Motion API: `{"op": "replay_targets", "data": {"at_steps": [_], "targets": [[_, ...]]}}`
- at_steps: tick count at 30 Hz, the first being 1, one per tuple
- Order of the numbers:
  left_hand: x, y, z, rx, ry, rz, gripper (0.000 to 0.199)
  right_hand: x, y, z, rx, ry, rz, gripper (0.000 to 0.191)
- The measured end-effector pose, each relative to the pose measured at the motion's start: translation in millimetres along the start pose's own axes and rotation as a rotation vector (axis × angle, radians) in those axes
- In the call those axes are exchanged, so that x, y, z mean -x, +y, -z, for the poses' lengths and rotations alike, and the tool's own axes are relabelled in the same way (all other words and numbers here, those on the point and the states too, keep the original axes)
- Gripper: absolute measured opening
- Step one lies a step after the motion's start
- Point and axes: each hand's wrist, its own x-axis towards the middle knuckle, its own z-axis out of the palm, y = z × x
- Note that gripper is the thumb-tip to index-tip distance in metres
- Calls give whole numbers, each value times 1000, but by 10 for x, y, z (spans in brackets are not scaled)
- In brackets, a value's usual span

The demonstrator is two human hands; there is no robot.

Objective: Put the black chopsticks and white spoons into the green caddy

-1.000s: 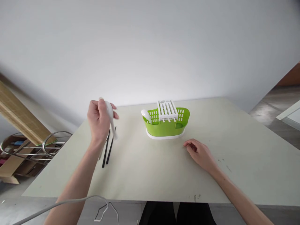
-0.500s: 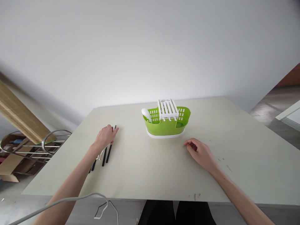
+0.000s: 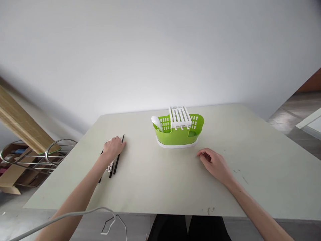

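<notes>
Left hand (image 3: 113,147), yours: lowered over the left part of the table (image 3: 150,184), back of the hand uppermost, fingers bent down. Fingertips hidden beneath; you cannot tell from here whether they grip anything or only touch.

Black sticks (image 3: 116,163): slim, lying lengthwise from near to far, under and just beside that hand. Three near ends show; the rightmost stick also shows its far tip beyond your fingers.

White pierced piece (image 3: 110,166): one, among the sticks, its near end showing below your palm; remainder covered, kind unclear.

Right hand (image 3: 212,162), yours: at the table, near and to the right of the basket, apart from it. Fingers loosely bent, not clenched; nothing seen in them.

Basket (image 3: 173,138): green, perforated wall, upright right of the sticks and well apart from them, on a white base (image 3: 177,146).

Slotted rack (image 3: 180,124): white, bridging the basket's middle, short pegs along its near edge.

Spoon (image 3: 156,122): white, in the basket's left end, bowl up, tilted to the left.

Surroundings: pale cable (image 3: 57,218), near left; tan board (image 3: 25,124), slanting, beyond the table's left edge.

Step in hand, as judged: a reach into the group of sticks, at the stage of finding a hold. Next move calls for you to settle thumb and fingers on a single piece, separated from its close neighbours, before any lift.
</notes>
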Motion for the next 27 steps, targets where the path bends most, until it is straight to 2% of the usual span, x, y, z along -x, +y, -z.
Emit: {"op": "replay_targets", "data": {"at_steps": [9, 14, 17, 20, 23, 27], "targets": [[102, 69, 97, -11, 61, -18, 40, -1, -5, 2, -2, -2, -3, 22], [282, 285, 341, 17, 216, -42, 39, -3, -13, 5, -11, 4, 6, 22], [411, 516, 545, 220, 367, -165, 35, -4, -11, 7, -13, -3, -5, 22], [449, 760, 690, 495, 427, -283, 37, -2, -8, 3, -13, -5, -13, 22], [380, 959, 739, 659, 432, -367, 41, -1, -8, -2, -12, 0, -15, 22], [261, 1149, 744, 749, 374, -404, 50, -6, -13, -3, -11, 3, -6, 23]]}}
